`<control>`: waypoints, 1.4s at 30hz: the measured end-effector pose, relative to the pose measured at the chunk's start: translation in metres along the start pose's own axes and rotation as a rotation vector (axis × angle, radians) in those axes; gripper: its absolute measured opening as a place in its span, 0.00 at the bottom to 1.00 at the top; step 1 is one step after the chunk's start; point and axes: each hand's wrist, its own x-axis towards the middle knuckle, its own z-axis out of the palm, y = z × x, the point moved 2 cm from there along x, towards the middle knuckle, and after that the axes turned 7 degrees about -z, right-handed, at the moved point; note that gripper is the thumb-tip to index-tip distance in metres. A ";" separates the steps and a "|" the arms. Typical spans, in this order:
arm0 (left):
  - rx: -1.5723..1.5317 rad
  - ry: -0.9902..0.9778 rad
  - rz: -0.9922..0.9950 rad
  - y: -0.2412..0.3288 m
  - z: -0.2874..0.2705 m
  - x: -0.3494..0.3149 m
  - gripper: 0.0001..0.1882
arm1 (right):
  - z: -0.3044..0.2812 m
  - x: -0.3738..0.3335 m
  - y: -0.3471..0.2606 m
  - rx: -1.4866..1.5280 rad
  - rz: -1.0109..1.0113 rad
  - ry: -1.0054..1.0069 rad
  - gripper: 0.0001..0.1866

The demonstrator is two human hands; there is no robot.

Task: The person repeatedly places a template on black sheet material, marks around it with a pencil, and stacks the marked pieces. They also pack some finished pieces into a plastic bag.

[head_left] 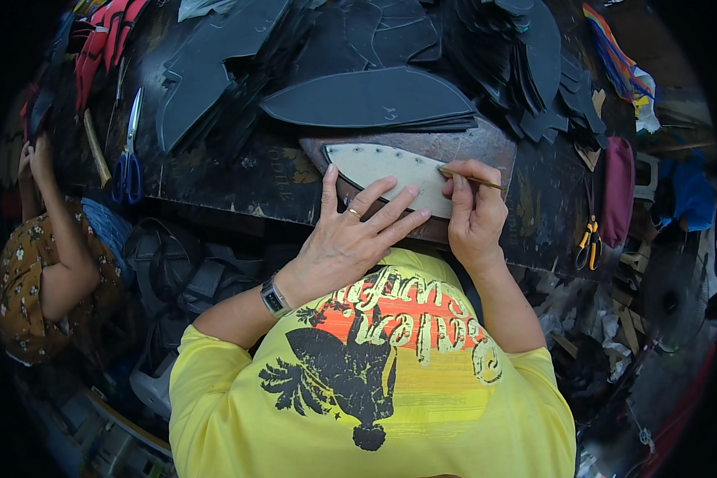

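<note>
My left hand [352, 225] lies with spread fingers on a cream, leaf-shaped template [386, 160] with small dark holes along its far edge. A dark rim shows beneath the template; how much lies under it is hidden. In my right hand [479, 219] a thin golden-brown pen-like tool [476, 180] is pinched, its tip at the template's right part. Both rest over a worn brown board [486, 146] at the table's near edge. Just beyond it sits a stack of black leaf-shaped cut pieces [366, 99], the top one with a pale outline.
More stacks of black cut pieces [215, 60] cover the far table. Blue-handled scissors [127, 167] and a wooden-handled tool [96, 149] lie left. At right are yellow-black snips [589, 239] and a maroon pouch [617, 191]. Another person [52, 263] sits at far left.
</note>
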 end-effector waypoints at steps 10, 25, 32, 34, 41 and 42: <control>-0.073 -0.018 -0.024 0.000 -0.003 0.001 0.34 | -0.001 -0.002 0.000 0.067 0.024 -0.014 0.06; -0.059 -0.009 -0.043 -0.001 -0.011 0.004 0.35 | -0.006 0.009 0.004 0.373 0.215 0.063 0.05; -0.037 -0.016 -0.032 -0.001 -0.013 0.005 0.33 | 0.005 0.008 0.003 0.544 0.272 0.097 0.06; -0.041 -0.020 -0.036 -0.001 -0.012 0.005 0.32 | 0.010 0.008 0.003 0.454 0.266 0.056 0.06; -0.042 -0.035 -0.031 -0.001 -0.011 0.005 0.30 | 0.017 0.021 -0.018 -0.110 -0.370 -0.102 0.09; -0.034 -0.014 -0.020 -0.002 -0.011 0.006 0.30 | 0.014 0.024 -0.013 0.102 -0.057 -0.031 0.08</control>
